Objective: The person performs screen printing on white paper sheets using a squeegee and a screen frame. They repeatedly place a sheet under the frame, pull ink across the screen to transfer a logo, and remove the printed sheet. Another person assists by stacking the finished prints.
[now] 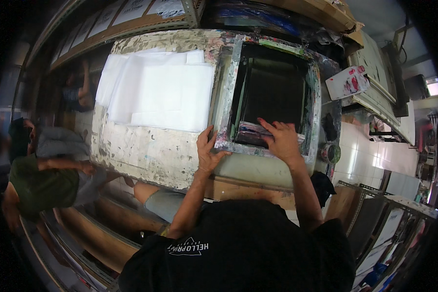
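Observation:
A screen printing frame [313,109] with ink-stained edges lies on the right part of the worktable, dark ink covering its mesh [275,90]. Across the near end of the mesh rests a squeegee [250,131], its bar smeared with ink. My right hand [283,141] grips the squeegee from above, its fingertips reddened with ink. At the near left corner of the frame is my left hand [208,152], thumb and fingers spread apart; it seems to touch the frame's edge. Loose white sheets [165,90] lie in an uneven stack left of the frame.
The worktable [141,160] has a worn, paint-flaked top. A red-stained card [348,82] sits at the right, above an ink-crusted round container [331,153]. Racks [126,29] stand behind. Another person [44,180] sits at the left, near wooden shelving [90,228].

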A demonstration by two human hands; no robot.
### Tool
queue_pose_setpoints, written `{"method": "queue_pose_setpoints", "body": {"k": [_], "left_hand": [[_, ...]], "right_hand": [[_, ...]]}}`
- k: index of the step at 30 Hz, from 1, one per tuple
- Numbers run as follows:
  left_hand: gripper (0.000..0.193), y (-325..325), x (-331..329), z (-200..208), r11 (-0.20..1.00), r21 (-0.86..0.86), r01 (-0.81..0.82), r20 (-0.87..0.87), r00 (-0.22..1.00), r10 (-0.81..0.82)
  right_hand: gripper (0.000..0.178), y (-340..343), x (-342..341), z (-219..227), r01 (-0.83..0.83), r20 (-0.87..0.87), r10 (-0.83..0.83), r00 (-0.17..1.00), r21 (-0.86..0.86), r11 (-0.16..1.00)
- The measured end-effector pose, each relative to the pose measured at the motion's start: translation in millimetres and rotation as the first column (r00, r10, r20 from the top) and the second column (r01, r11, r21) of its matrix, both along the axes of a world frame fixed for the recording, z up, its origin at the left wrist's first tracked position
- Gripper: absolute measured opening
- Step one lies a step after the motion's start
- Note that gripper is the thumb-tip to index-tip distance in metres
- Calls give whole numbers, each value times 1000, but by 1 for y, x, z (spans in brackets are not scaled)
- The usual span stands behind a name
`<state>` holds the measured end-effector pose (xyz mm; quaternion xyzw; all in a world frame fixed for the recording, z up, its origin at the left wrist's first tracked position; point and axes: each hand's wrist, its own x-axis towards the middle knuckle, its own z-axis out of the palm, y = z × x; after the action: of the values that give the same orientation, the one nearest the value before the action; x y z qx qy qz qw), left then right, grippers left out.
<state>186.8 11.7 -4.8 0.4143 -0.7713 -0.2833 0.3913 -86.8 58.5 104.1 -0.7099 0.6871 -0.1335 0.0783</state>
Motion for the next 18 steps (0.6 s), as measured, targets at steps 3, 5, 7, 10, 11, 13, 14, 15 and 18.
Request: {"method": "queue_pose_setpoints", "body": {"k": [3,5,7,10,11,13,14,15,18], "left_hand": [[85,5,3,-3,999,-7,-31,128,991,32],[88,7,7,-5,999,-18,-46,189,981,49],[88,9,6,0,998,1,-57,202,978,55],[87,9,6,1,998,26,-52,206,978,46],[86,8,6,0,998,35,-44,203,979,36],[87,8,6,1,999,25,-39,192,981,34],[87,8,6,3,999,20,-36,184,982,32],[85,9,6,6,999,34,-40,195,980,32],[83,9,4,13,998,43,-43,196,980,34]], "right_hand": [[78,-3,-1,-29,54,-54,-49,997,96,994],[80,-16,-12,-45,78,3,-79,997,37,996],[80,-46,-33,-55,110,-16,-112,994,-76,991],[76,-100,-67,-62,125,-38,-132,991,-159,979],[75,-119,-80,-65,116,-75,-135,988,-216,970],[76,-153,-99,-64,125,-65,-143,988,-218,968],[75,-169,-106,-61,130,-82,-151,985,-223,966],[73,-182,-112,-59,134,-100,-161,982,-229,964],[66,-210,-138,-58,34,-7,-38,999,-281,959]]}}
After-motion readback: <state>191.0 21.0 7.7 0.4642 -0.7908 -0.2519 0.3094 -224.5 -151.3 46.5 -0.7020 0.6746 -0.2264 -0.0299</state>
